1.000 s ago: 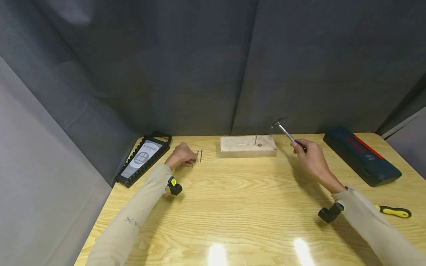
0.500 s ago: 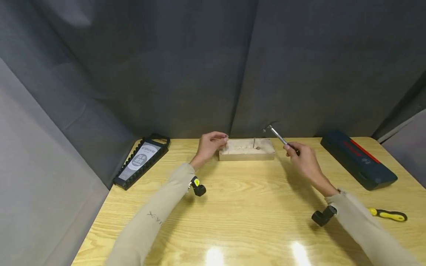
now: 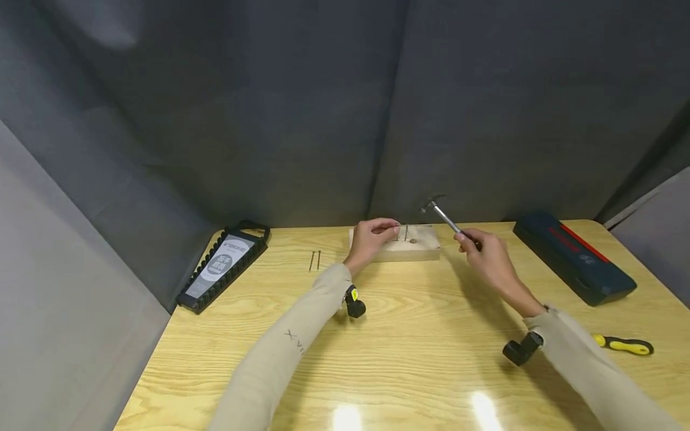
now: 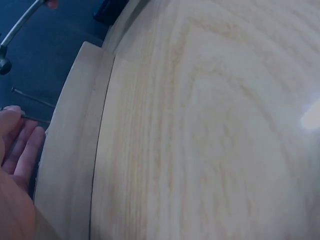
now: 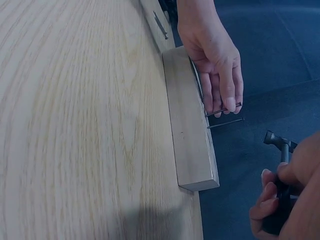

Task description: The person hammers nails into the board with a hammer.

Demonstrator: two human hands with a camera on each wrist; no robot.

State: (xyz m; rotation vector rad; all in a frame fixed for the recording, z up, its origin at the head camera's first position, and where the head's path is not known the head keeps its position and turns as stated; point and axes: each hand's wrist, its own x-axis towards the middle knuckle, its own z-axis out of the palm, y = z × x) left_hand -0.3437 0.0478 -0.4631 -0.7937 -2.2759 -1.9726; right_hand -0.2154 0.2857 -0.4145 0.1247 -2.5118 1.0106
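My left hand (image 3: 372,240) is over the light wooden block (image 3: 415,255) at the back of the table. Its thumb and fingers pinch a nail (image 5: 214,113), whose point meets the block's top. Close beside it, a second nail (image 5: 226,123) stands up from the wood by itself. To the right of the block, my right hand (image 3: 489,256) grips a claw hammer (image 3: 446,218) by its dark handle. The hammer's metal head (image 5: 273,138) is raised, apart from both nails.
Two loose nails (image 3: 318,259) lie on the table left of the block. A black wrench rack (image 3: 221,263) lies at the far left. On the right are a dark blue case (image 3: 574,260) with a red stripe and a yellow-black handled tool (image 3: 628,346). A dark curtain hangs behind.
My left hand has picked up a nail from the table at the left and carried it right to the block. The right hand and hammer have barely moved.
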